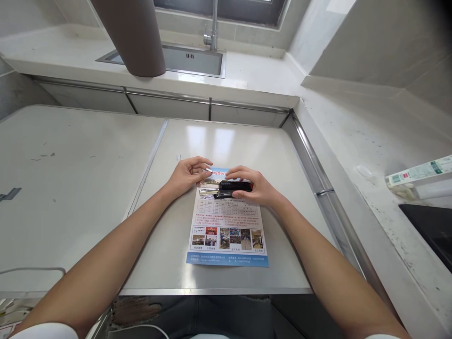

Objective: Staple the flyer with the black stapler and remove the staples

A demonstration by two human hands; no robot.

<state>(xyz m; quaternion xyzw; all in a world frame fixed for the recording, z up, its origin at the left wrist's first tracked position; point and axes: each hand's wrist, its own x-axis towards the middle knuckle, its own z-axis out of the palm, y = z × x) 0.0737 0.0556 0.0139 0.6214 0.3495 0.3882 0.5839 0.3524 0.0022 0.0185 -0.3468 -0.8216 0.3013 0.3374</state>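
A printed flyer [228,233] with photos and tables lies flat on the steel table [169,245]. A black stapler [231,187] rests across its upper part, its metal magazine sticking out to the left. My right hand [254,188] is closed round the stapler's right end. My left hand [189,174] is at the flyer's top left corner, pinching a small shiny piece, likely a strip of staples, beside the stapler's open end.
A sink [190,60] with a tap [213,28] sits in the far counter. A brown pipe [136,37] hangs at the top. On the right counter lie a white box [420,176] and a black hob [432,230]. A small white bit [178,157] lies on the table.
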